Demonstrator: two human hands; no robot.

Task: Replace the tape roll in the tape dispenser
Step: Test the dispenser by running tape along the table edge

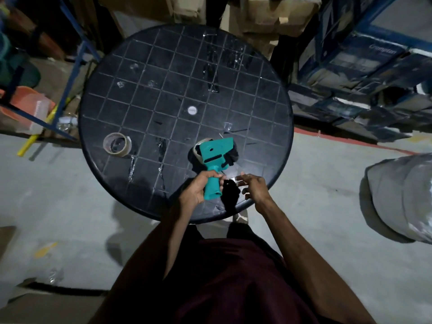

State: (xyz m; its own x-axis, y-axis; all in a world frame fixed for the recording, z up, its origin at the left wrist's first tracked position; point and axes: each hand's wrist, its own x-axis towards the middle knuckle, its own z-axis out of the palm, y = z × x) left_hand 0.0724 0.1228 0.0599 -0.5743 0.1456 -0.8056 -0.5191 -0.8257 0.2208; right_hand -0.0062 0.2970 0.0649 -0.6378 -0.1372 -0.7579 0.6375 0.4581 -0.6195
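Observation:
A teal tape dispenser (pixel 216 155) is held above the near edge of the round black table (pixel 149 90). My left hand (pixel 198 190) is closed around its handle. A roll sits inside the dispenser head, mostly hidden behind the teal plate. My right hand (pixel 253 187) is just right of the handle, fingers pinching a clear strip of tape (pixel 233 178) that leads from the dispenser. A nearly used-up tape roll (pixel 117 144), mostly cardboard core, lies flat on the table's left side.
Bits of clear tape stick to the tabletop, and a small white disc (pixel 192 110) marks its centre. Cardboard boxes (pixel 268 17) and blue metal racks (pixel 364 54) stand behind the table. A wrapped grey bundle (pixel 402 195) lies on the floor at right.

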